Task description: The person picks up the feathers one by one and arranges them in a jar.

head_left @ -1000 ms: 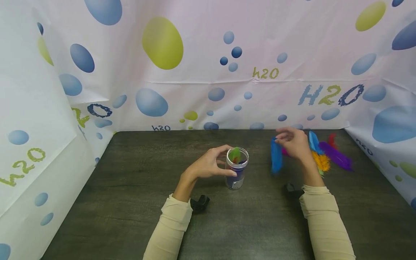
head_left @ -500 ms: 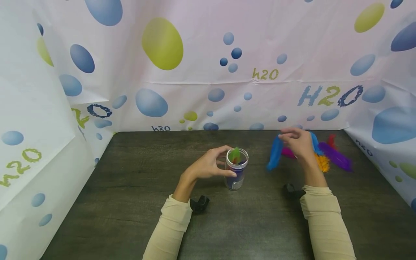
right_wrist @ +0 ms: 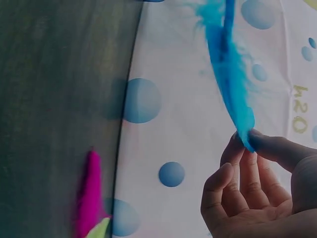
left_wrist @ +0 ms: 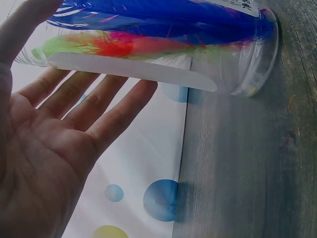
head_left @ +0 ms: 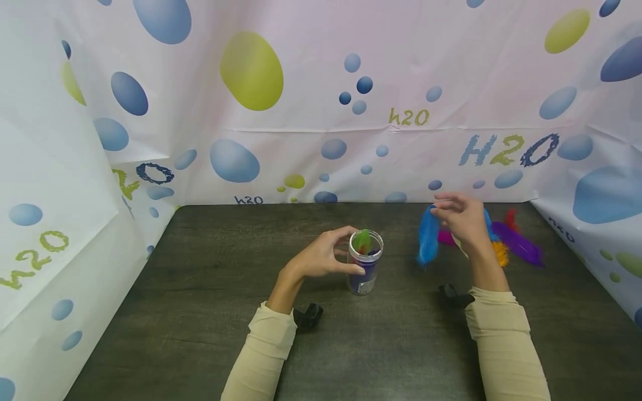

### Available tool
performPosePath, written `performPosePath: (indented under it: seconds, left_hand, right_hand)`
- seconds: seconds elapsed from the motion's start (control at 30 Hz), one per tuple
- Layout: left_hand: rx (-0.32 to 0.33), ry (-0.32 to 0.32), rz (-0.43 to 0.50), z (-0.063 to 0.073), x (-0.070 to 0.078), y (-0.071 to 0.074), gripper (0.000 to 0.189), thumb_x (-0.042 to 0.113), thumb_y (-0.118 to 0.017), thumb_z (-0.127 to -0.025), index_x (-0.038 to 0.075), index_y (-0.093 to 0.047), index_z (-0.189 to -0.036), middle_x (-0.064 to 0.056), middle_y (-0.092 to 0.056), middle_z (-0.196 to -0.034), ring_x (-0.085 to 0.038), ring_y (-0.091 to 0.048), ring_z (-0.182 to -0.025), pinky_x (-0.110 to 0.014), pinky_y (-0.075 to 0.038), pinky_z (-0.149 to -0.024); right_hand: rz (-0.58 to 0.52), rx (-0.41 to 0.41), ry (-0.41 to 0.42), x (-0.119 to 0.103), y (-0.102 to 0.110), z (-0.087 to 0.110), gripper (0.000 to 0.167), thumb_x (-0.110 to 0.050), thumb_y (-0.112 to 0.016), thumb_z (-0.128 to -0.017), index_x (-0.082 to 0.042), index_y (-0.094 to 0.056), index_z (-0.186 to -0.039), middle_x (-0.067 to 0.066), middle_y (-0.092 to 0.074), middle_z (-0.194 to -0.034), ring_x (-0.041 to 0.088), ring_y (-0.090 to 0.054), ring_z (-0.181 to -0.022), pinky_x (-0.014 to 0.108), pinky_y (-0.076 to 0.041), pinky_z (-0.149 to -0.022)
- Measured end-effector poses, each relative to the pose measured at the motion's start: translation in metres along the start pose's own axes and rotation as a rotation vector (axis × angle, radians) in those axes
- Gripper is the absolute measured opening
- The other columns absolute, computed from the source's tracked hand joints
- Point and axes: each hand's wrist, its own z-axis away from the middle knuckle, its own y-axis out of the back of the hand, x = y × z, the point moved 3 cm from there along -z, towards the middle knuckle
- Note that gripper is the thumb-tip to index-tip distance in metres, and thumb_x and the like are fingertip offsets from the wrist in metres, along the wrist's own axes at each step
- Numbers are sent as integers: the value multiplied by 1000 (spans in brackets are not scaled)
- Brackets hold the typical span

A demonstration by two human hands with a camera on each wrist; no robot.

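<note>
Left fingers [head_left: 341, 231] partly out of sight behind jar [head_left: 370, 266]

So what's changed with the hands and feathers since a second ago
The right hand has shifted slightly right and up in the head view, still pinching the blue feather, whose lower end swung left, then back. Nothing was taken or let go. The left hand stays around the jar, which hasn't moved.
</note>
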Motion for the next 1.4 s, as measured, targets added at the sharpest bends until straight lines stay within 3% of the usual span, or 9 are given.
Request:
performPosePath:
  seconds: [0.17, 0.33, 0.7, 1.4]
  left_hand:
    - [-2, -9, 1, 0, 0, -1, 62, 3, -82, -87, 0, -52, -141, -15, -63, -132, -26, -61, -128, -34, -56, -101]
    - [-2, -9, 4, 0, 1, -1, 62, 3, -82, -87, 0, -52, -141, -16, -63, -132, -27, -61, -128, -35, -56, -101]
    - [1, 0, 11, -1, -1, -1, 63, 2, -82, -86, 0, -52, -142, -15, -63, -132, -26, -61, -128, -34, -56, -102]
    - [-1, -13, 11, 0, 0, 0, 63, 3, -82, -87, 0, -52, -142, -16, -63, -132, -26, -62, -126, -35, -56, -101]
  right_hand:
    - [-18, 2, 5, -9, 3, 4, 22, -12, -69, -101, -17, -66, -122, -14, -72, -93, 4, -64, -81, 17, -57, -69]
    - [-14, -10, 38, -19, 5, 7, 30, -10, -68, -101, -9, -63, -130, -11, -74, -97, 3, -64, -80, 17, -56, -68]
    - [-45, 35, 130, -49, 10, 21, 27, -6, -71, -98, -18, -67, -122, -20, -71, -86, 2, -68, -71, 16, -57, -63]
    - [-159, 60, 216, -68, 6, 28, 30, 2, -72, -94, -16, -73, -118, -11, -74, -84, 6, -70, -67, 17, -56, -58]
